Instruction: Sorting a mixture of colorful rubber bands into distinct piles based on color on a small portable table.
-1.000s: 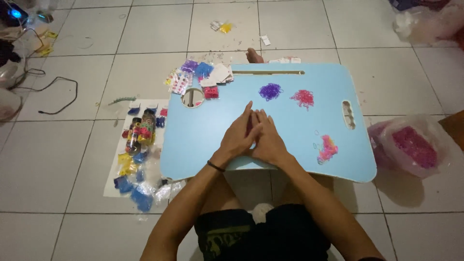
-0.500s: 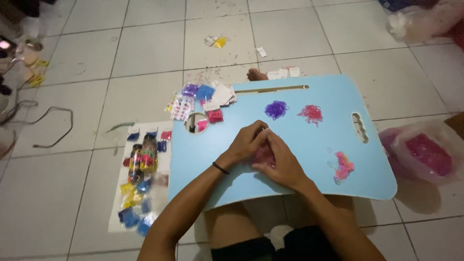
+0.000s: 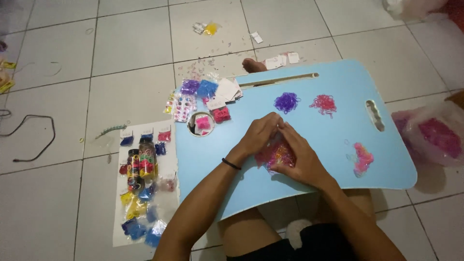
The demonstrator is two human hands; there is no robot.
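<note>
Left hand [image 3: 261,135] and right hand [image 3: 297,157] — fingers closed together on a small clear packet of pink rubber bands [image 3: 276,153] — over the light-blue lap table [image 3: 319,140].

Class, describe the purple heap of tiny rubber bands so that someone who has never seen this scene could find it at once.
Start at the light blue lap table over the person's legs. Near its far edge, just below the long slot, lie two small heaps side by side. The purple heap is the left one, beyond the left hand; its neighbour is a pink heap.
</note>
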